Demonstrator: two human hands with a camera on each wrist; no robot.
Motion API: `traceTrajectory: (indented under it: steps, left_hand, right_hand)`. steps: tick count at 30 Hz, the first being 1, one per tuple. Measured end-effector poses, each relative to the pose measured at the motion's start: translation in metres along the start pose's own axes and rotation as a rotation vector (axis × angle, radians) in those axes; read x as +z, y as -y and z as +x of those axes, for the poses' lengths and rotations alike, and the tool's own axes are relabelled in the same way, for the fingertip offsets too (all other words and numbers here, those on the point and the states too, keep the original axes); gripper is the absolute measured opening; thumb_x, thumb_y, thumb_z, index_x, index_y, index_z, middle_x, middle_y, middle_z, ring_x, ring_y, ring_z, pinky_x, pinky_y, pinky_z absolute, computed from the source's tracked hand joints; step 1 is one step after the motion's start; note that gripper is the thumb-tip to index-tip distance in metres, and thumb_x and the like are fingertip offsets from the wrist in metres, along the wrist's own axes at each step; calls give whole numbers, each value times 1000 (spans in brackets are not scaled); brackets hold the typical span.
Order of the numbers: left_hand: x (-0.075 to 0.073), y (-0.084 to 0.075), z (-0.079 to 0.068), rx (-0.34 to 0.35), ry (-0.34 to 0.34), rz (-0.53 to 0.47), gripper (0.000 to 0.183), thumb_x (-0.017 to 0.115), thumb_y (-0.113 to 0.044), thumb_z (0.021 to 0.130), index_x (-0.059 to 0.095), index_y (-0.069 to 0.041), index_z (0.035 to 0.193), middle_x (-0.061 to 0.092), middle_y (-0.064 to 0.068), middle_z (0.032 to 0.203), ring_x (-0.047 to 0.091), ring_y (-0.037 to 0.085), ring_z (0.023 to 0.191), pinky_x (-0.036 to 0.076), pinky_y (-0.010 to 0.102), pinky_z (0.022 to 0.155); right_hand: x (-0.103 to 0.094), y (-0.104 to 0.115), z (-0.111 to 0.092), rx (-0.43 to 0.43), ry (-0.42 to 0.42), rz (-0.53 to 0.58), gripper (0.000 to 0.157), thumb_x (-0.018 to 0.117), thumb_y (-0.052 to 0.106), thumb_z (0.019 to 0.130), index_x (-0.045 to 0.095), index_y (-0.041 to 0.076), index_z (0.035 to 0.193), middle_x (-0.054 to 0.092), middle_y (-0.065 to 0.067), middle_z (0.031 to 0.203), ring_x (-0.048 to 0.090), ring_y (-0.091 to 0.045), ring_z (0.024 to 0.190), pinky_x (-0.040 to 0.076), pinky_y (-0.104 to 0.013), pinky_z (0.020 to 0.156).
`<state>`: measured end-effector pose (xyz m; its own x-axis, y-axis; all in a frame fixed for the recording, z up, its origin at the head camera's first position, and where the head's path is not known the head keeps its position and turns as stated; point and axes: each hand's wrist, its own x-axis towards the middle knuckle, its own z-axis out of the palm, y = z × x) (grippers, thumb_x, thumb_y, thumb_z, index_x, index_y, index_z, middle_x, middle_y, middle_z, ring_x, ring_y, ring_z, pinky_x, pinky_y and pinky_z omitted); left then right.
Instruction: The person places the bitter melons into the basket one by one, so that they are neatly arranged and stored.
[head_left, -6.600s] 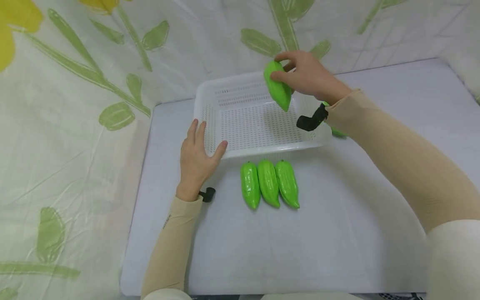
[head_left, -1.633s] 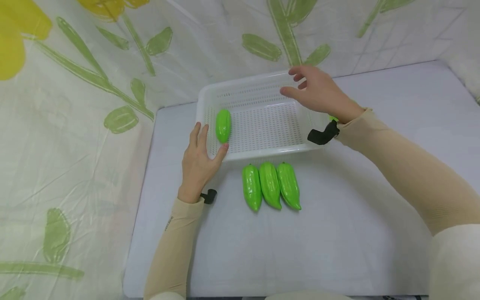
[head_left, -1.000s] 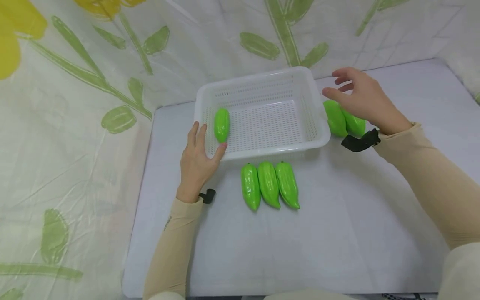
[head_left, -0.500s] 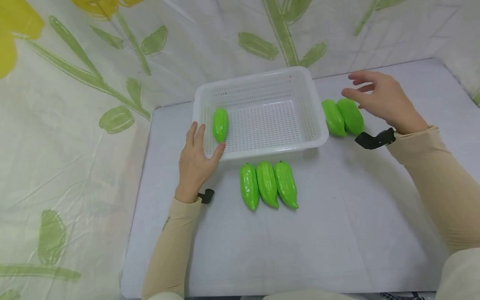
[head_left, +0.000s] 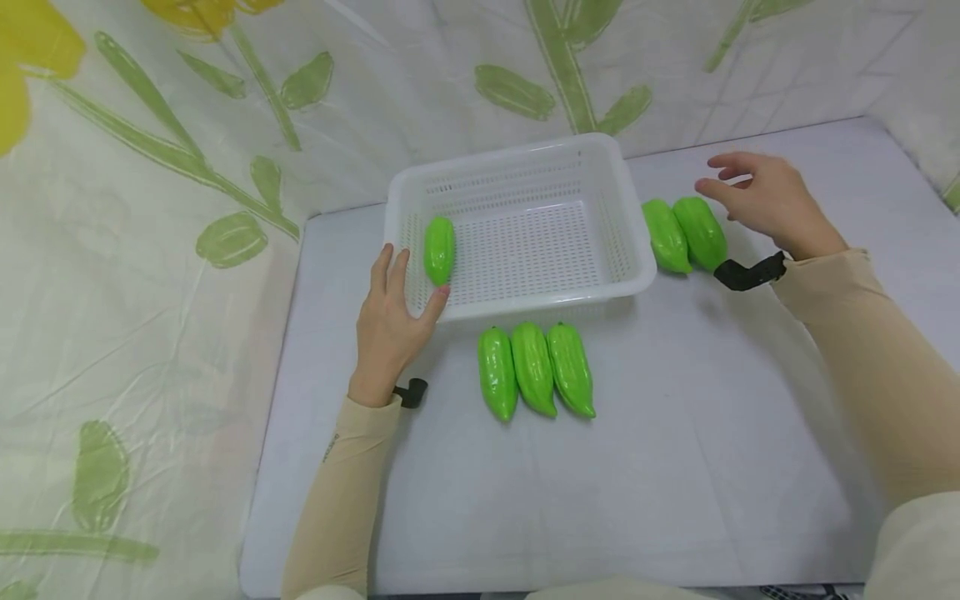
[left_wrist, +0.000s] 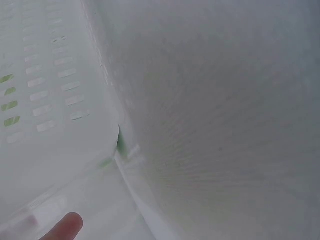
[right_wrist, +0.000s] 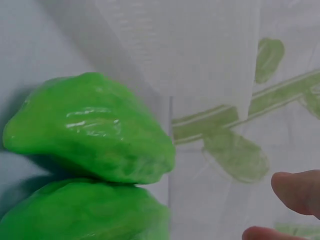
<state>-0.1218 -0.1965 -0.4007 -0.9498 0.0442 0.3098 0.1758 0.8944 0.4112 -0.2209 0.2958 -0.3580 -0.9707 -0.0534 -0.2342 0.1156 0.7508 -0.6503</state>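
A white perforated plastic basket (head_left: 525, 302) stands at the back of the table. My left hand (head_left: 392, 329) rests at its near left corner, thumb and fingers spread; one fingertip (left_wrist: 70, 226) shows by the basket wall (left_wrist: 55, 130) in the left wrist view. Inside, at the left end, lies one glossy green pointed vegetable (head_left: 439, 251). To the right of the basket, two more green vegetables (head_left: 665, 236) (right_wrist: 90, 130) lie side by side. My right hand (head_left: 768, 200) hovers above and right of this pair, fingers loosely bent, holding nothing.
Three similar green vegetables (head_left: 534, 369) lie in a row on the white table (head_left: 600, 508), in front of the basket. A flower-printed curtain (head_left: 420, 75) hangs behind the table and along its left side.
My right hand held a green vegetable over the basket; that piece now lies at the basket's left end. The right hand has moved right, over the other two. My left hand stays put.
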Motion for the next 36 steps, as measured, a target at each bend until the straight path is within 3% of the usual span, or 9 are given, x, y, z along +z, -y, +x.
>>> traceTrajectory:
  steps: [3, 7, 13, 15, 17, 19, 22, 27, 36]
  left_hand:
    - [0, 0, 0, 2, -3, 2, 85, 56, -63, 96, 42, -5, 157, 32, 19, 167, 69, 46, 101, 57, 56, 75]
    - [1, 1, 0, 0, -3, 2, 86, 56, -63, 95, 43, -5, 157, 32, 19, 167, 69, 46, 101, 58, 56, 75]
    - [0, 0, 0, -15, 9, 4, 86, 54, -64, 95, 42, -6, 158, 31, 18, 168, 69, 47, 103, 58, 56, 77]
    - [0, 0, 0, -12, 6, 8, 86, 55, -64, 95, 42, -6, 158, 31, 18, 168, 69, 46, 101, 58, 56, 75]
    - [-1, 0, 0, -9, 5, 7, 86, 56, -63, 95, 42, -5, 158, 31, 18, 168, 69, 46, 99, 58, 55, 73]
    - [-1, 0, 0, -9, 7, 7, 86, 56, -63, 96, 42, -6, 158, 31, 18, 168, 69, 46, 98, 58, 55, 72]
    - [-1, 0, 0, -17, 15, 1, 86, 57, -63, 96, 41, -6, 158, 31, 18, 168, 69, 46, 100, 57, 56, 74]
    - [-1, 0, 1, -29, 23, 0, 86, 56, -63, 96, 41, -7, 158, 30, 17, 169, 68, 46, 102, 57, 56, 75]
    - [0, 0, 0, -28, 21, 3, 86, 56, -64, 96, 42, -6, 158, 30, 17, 169, 69, 44, 98, 58, 54, 70]
  right_hand:
    - [2, -6, 5, 11, 39, -23, 79, 46, 59, 104, 29, 12, 165, 33, -26, 165, 60, -52, 120, 40, -74, 100]
    - [5, -14, 12, 26, 88, -38, 83, 47, 60, 103, 25, 11, 166, 30, -29, 166, 64, -55, 115, 36, -77, 104]
    - [4, -23, 21, 44, 158, 7, 84, 51, 57, 103, 22, 12, 167, 29, -32, 164, 75, -43, 94, 28, -75, 112]
    - [3, -25, 24, 44, 182, 19, 83, 51, 57, 103, 22, 12, 167, 30, -34, 163, 77, -37, 89, 32, -72, 111]
    - [3, -26, 26, 43, 207, 26, 82, 51, 57, 103, 23, 13, 167, 31, -34, 162, 77, -32, 88, 44, -65, 107]
    - [3, -26, 29, 37, 226, 25, 82, 51, 56, 104, 24, 12, 167, 33, -35, 160, 75, -29, 94, 56, -55, 96]
    - [4, -28, 32, 31, 254, 26, 83, 52, 56, 103, 23, 12, 167, 34, -35, 159, 68, -35, 109, 63, -44, 82]
    - [6, -31, 36, 27, 297, 11, 86, 54, 58, 102, 20, 13, 168, 33, -35, 159, 56, -48, 127, 63, -44, 81]
    - [7, -27, 37, 27, 329, -4, 85, 57, 57, 101, 26, 12, 166, 29, -37, 162, 48, -52, 136, 63, -44, 82]
